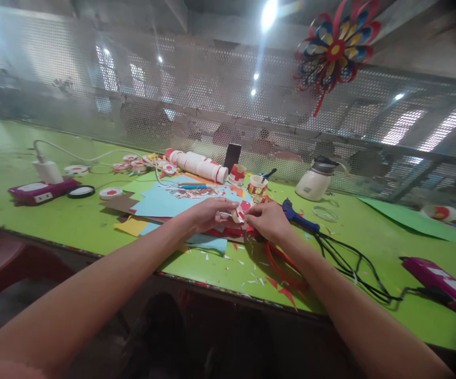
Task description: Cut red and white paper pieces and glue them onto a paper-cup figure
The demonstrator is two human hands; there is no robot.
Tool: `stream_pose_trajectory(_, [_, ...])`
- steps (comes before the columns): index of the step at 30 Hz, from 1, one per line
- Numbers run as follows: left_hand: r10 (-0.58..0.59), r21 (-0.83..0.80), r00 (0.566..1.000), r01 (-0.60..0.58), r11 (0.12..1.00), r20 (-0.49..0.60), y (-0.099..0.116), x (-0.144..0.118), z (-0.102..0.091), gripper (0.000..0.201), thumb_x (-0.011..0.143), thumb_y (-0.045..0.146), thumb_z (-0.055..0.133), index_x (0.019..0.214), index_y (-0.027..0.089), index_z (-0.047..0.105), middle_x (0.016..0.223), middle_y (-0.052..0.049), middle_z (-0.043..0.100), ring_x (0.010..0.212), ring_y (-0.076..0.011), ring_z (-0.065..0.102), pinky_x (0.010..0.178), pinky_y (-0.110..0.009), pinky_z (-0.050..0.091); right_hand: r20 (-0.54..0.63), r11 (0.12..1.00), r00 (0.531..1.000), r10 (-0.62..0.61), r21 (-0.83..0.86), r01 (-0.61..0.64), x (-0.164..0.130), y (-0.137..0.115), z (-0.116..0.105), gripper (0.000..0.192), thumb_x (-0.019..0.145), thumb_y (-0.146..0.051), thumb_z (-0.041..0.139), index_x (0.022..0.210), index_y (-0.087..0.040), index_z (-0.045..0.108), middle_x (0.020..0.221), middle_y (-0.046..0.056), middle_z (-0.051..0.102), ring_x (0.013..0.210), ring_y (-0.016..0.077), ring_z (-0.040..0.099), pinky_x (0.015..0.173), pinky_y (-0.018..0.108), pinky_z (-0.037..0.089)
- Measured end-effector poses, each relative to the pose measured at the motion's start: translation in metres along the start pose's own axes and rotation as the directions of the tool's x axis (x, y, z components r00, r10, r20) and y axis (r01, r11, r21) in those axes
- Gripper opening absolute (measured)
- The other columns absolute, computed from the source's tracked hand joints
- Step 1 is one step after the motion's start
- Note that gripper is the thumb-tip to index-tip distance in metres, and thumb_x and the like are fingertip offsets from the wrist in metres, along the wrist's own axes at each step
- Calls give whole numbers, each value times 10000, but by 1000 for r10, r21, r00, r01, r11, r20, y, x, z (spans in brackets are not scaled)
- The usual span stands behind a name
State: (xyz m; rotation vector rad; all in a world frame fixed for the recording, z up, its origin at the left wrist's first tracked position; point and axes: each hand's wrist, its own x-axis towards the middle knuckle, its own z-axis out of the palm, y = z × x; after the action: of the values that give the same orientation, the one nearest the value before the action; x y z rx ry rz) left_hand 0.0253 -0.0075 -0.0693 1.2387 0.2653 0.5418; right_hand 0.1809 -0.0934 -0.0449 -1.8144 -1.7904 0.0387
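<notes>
Both hands pinch a small red-white paper piece (238,213) above the middle of the table (73,221).

The left hand (208,213) and right hand (267,220) meet at the piece – fingers narrow, closed on its two sides, approx. over the blue paper sheets (165,202), near the front edge. A blue glue gun (297,216) lies just beside the right hand w/ its black cable (346,263) running toward the right edge. Risk, as I judge: the thin piece may tear or crease if the fingers pull apart too hard – also the right wrist could catch the cable and drag the gun.
</notes>
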Motion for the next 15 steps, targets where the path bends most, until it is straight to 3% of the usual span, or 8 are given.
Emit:
stream_pose_trajectory(8, [-25, -50, 1000, 24, 998, -14, -1, 1, -1, 204, 737, 285, 669, 767, 85, 643, 778, -83, 633, 754, -160, 614, 858, -361, 469, -13, 998, 1000, -2, 61, 3, -1, -1, 1, 191, 704, -167, 555, 686, -148, 745, 557, 20, 674, 491, 124, 570, 503, 221, 416])
stream_pose_trajectory(15, [-6, -21, 999, 7, 1000, 41, -1, 1, -2, 205, 739, 300, 666, 732, 95, 662, 727, -75, 641, 757, -162, 615, 853, -336, 461, 31, 994, 996, -84, 79, 81, 0, -2, 1, 169, 716, -173, 582, 765, -150, 743, 679, 44, 702, 594, 139, 596, 573, 239, 434])
